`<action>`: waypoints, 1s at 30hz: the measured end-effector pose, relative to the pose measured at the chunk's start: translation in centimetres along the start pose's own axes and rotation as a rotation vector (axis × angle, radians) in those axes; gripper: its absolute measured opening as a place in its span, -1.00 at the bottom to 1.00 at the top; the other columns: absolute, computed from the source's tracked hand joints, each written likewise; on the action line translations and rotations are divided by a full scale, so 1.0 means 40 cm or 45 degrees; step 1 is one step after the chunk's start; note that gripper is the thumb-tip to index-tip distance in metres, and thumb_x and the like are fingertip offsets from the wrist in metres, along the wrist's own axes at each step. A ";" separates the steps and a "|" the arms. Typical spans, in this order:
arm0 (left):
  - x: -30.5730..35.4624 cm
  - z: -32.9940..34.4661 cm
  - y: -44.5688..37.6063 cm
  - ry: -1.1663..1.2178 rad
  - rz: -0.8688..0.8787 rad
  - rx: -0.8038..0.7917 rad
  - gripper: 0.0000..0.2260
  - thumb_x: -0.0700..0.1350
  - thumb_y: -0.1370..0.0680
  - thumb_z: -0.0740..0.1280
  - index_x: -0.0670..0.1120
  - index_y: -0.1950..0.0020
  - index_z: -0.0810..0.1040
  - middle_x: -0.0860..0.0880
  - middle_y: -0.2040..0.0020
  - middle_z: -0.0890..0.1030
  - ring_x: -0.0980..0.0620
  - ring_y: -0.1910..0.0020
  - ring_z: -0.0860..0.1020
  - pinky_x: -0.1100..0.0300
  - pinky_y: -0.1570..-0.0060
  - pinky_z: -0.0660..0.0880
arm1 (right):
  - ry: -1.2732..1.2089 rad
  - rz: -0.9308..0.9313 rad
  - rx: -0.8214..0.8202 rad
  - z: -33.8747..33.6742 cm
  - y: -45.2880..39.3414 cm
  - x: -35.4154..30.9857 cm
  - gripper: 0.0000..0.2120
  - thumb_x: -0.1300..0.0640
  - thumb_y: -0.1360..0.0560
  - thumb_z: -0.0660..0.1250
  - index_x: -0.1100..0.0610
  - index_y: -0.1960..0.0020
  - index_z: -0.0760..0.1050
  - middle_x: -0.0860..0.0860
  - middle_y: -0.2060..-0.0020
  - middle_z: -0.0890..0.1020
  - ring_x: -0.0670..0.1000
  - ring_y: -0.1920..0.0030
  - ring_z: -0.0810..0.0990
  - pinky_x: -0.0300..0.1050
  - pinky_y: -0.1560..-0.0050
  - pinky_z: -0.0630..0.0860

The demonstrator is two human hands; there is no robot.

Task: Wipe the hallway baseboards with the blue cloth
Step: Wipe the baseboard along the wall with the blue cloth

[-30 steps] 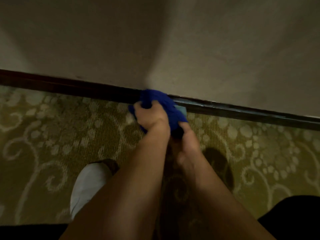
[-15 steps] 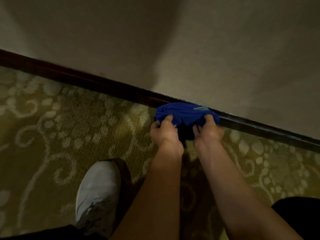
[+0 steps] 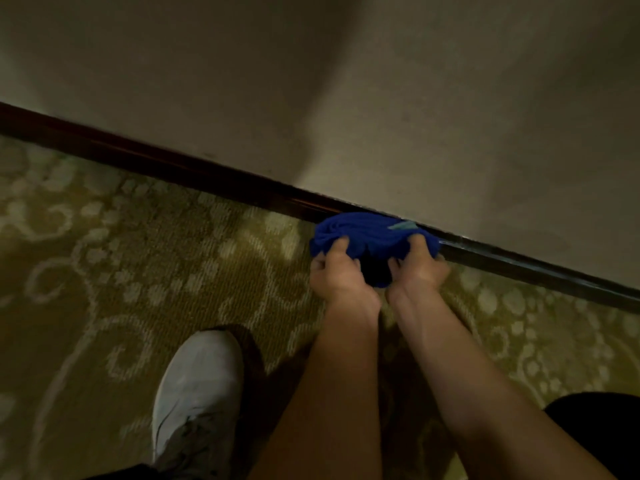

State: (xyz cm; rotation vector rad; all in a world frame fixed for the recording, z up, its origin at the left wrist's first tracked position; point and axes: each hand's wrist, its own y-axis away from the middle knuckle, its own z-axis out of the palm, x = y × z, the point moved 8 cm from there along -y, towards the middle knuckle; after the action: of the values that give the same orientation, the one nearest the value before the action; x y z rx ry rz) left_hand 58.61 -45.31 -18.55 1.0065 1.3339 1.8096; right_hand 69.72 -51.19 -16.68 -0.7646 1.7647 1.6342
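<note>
Hands, left and right, now both clench the cloth against the baseboard, regripped rightward; wiping continues.

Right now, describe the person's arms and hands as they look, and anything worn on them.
Both forearms are bare up to the bottom edge of the picture: no sleeves, gloves, watch, bracelet or rings show on the left hand or the right hand. The light is dim, so small details such as nail polish cannot be told. Elsewhere, a white lace-up shoe and dark clothing at the lower right are visible.
</note>
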 end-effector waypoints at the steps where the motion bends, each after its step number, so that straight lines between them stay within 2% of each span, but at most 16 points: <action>1: 0.020 -0.012 -0.010 0.030 0.021 0.015 -0.77 -0.18 -0.52 0.40 -0.13 -0.17 0.55 -0.13 -0.08 0.64 0.02 0.13 0.61 0.28 0.37 0.57 | 0.086 -0.056 -0.041 0.037 0.017 0.020 -0.91 0.25 -0.51 0.33 0.11 0.03 0.46 0.04 0.19 0.60 0.00 0.22 0.60 -0.06 0.13 0.60; 3: 0.078 -0.040 -0.034 0.110 0.111 0.014 -0.74 -0.16 -0.51 0.40 -0.13 -0.20 0.56 -0.16 -0.09 0.66 -0.08 0.04 0.66 0.06 0.06 0.65 | 0.208 -0.102 -0.174 0.111 0.056 0.067 -0.92 0.22 -0.47 0.38 0.09 0.10 0.50 0.09 0.13 0.66 0.10 0.10 0.66 0.08 0.01 0.63; 4: 0.108 -0.053 -0.043 0.138 0.178 0.025 -0.73 -0.17 -0.51 0.41 -0.14 -0.20 0.56 -0.17 -0.09 0.67 -0.09 0.01 0.67 0.00 -0.05 0.63 | 0.202 -0.059 -0.239 0.133 0.072 0.090 -0.91 0.22 -0.47 0.40 0.09 0.13 0.50 0.10 0.12 0.66 0.11 0.09 0.67 0.05 0.03 0.65; 6: 0.157 -0.061 -0.045 0.144 0.322 0.062 -0.71 -0.21 -0.51 0.42 -0.17 -0.22 0.53 -0.16 -0.07 0.65 -0.05 0.02 0.65 0.04 -0.11 0.60 | 0.127 0.067 -0.328 0.147 0.086 0.116 -0.88 0.26 -0.50 0.39 0.11 0.14 0.48 0.10 0.13 0.66 0.06 0.14 0.66 -0.09 0.12 0.64; 9: 0.181 -0.015 -0.031 0.097 0.497 0.151 -0.67 -0.21 -0.52 0.40 -0.14 -0.27 0.48 -0.09 -0.11 0.59 -0.02 0.02 0.57 0.07 -0.10 0.57 | 0.042 0.196 -0.359 0.094 0.077 0.098 -0.87 0.26 -0.47 0.41 0.22 0.01 0.51 0.16 0.02 0.67 0.12 0.01 0.67 0.02 -0.02 0.63; 11: 0.172 0.032 -0.026 -0.054 0.615 0.131 -0.65 -0.22 -0.53 0.35 -0.11 -0.32 0.46 -0.10 -0.23 0.56 -0.07 -0.12 0.56 0.03 -0.20 0.53 | 0.017 0.219 -0.299 0.042 0.051 0.080 -0.64 0.23 -0.42 0.43 0.29 -0.20 0.51 0.17 -0.05 0.67 0.14 -0.08 0.66 0.03 -0.05 0.63; 13: 0.129 0.062 -0.026 -0.252 0.614 0.064 -0.60 -0.19 -0.54 0.33 -0.03 -0.37 0.41 -0.07 -0.35 0.47 -0.09 -0.22 0.51 0.01 -0.29 0.46 | -0.037 0.235 -0.188 -0.014 0.029 0.078 -0.57 0.21 -0.41 0.42 0.25 -0.26 0.49 0.18 -0.07 0.66 0.16 -0.10 0.65 0.05 -0.07 0.63; 14: 0.101 0.068 -0.032 -0.328 0.571 0.000 -0.61 -0.16 -0.53 0.33 0.04 -0.34 0.41 -0.06 -0.36 0.45 -0.10 -0.24 0.50 -0.02 -0.30 0.45 | -0.085 0.257 -0.128 -0.033 0.022 0.088 -0.57 0.19 -0.41 0.41 0.20 -0.26 0.49 0.17 -0.08 0.66 0.16 -0.10 0.65 0.06 -0.06 0.62; 16: 0.067 0.058 -0.044 -0.347 0.441 -0.115 -0.73 -0.17 -0.53 0.35 0.16 -0.12 0.45 -0.08 -0.30 0.50 -0.12 -0.18 0.54 -0.10 -0.26 0.49 | -0.135 0.278 -0.084 -0.037 0.015 0.112 -0.55 0.12 -0.39 0.41 0.13 -0.27 0.48 0.14 -0.11 0.65 0.14 -0.09 0.65 0.03 0.01 0.63; 17: 0.070 0.052 -0.050 -0.302 0.388 -0.157 -0.75 -0.21 -0.54 0.34 0.14 -0.06 0.46 -0.11 -0.23 0.55 -0.13 -0.14 0.58 -0.12 -0.22 0.52 | -0.150 0.272 -0.096 -0.023 0.015 0.120 -0.53 0.10 -0.38 0.41 0.12 -0.27 0.48 0.13 -0.12 0.65 0.11 -0.09 0.65 -0.01 0.04 0.62; 19: 0.132 0.026 -0.054 -0.153 0.429 -0.138 -0.78 -0.27 -0.54 0.32 0.00 -0.10 0.50 -0.15 -0.13 0.61 -0.13 -0.05 0.61 -0.11 -0.15 0.55 | -0.120 0.284 -0.202 0.032 0.033 0.136 -0.53 0.09 -0.39 0.41 0.11 -0.29 0.49 0.11 -0.15 0.65 0.09 -0.12 0.64 -0.04 0.00 0.60; 21: 0.229 0.007 -0.044 0.087 0.565 -0.069 -0.76 -0.28 -0.55 0.30 -0.06 -0.18 0.50 -0.17 -0.13 0.61 -0.14 0.00 0.60 -0.06 -0.06 0.56 | -0.058 0.323 -0.409 0.109 0.088 0.151 -0.62 0.16 -0.46 0.38 0.18 -0.26 0.53 0.18 -0.18 0.64 0.12 -0.16 0.62 0.04 -0.16 0.56; 23: 0.308 0.016 -0.033 0.271 0.624 -0.055 -0.62 -0.26 -0.58 0.28 -0.08 -0.39 0.42 -0.17 -0.27 0.56 -0.17 -0.14 0.58 -0.05 -0.12 0.54 | 0.022 0.348 -0.568 0.151 0.149 0.164 -0.69 0.26 -0.50 0.33 0.32 -0.23 0.53 0.26 -0.15 0.64 0.19 -0.14 0.62 0.06 -0.19 0.52; 24: 0.326 0.019 -0.037 0.271 0.617 -0.030 -0.55 -0.24 -0.59 0.27 -0.07 -0.47 0.35 -0.16 -0.32 0.52 -0.17 -0.20 0.56 -0.03 -0.17 0.53 | 0.063 0.351 -0.599 0.157 0.170 0.165 -0.69 0.27 -0.51 0.33 0.36 -0.23 0.51 0.28 -0.13 0.64 0.20 -0.11 0.63 0.04 -0.14 0.54; 27: 0.252 0.032 -0.070 0.098 0.508 -0.076 -0.48 -0.21 -0.58 0.29 -0.06 -0.53 0.26 -0.16 -0.34 0.51 -0.16 -0.20 0.55 -0.05 -0.18 0.52 | 0.042 0.365 -0.482 0.100 0.145 0.138 -0.65 0.27 -0.49 0.35 0.31 -0.26 0.49 0.26 -0.11 0.65 0.16 -0.04 0.64 -0.09 0.13 0.59; 30: 0.089 0.049 -0.082 -0.151 0.220 -0.247 -0.46 -0.23 -0.53 0.33 -0.09 -0.51 0.32 -0.22 -0.21 0.60 -0.07 0.02 0.56 0.05 -0.02 0.52 | -0.268 0.382 -0.171 -0.014 0.045 0.074 -0.58 0.28 -0.48 0.36 0.26 -0.32 0.44 0.21 -0.17 0.62 0.11 -0.06 0.63 -0.20 0.30 0.61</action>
State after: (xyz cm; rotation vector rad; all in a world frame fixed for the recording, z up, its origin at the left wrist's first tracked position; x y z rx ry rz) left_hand 58.84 -40.55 -20.66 1.1322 1.0052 1.9314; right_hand 66.40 -51.65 -17.73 -0.3790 1.6919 1.9676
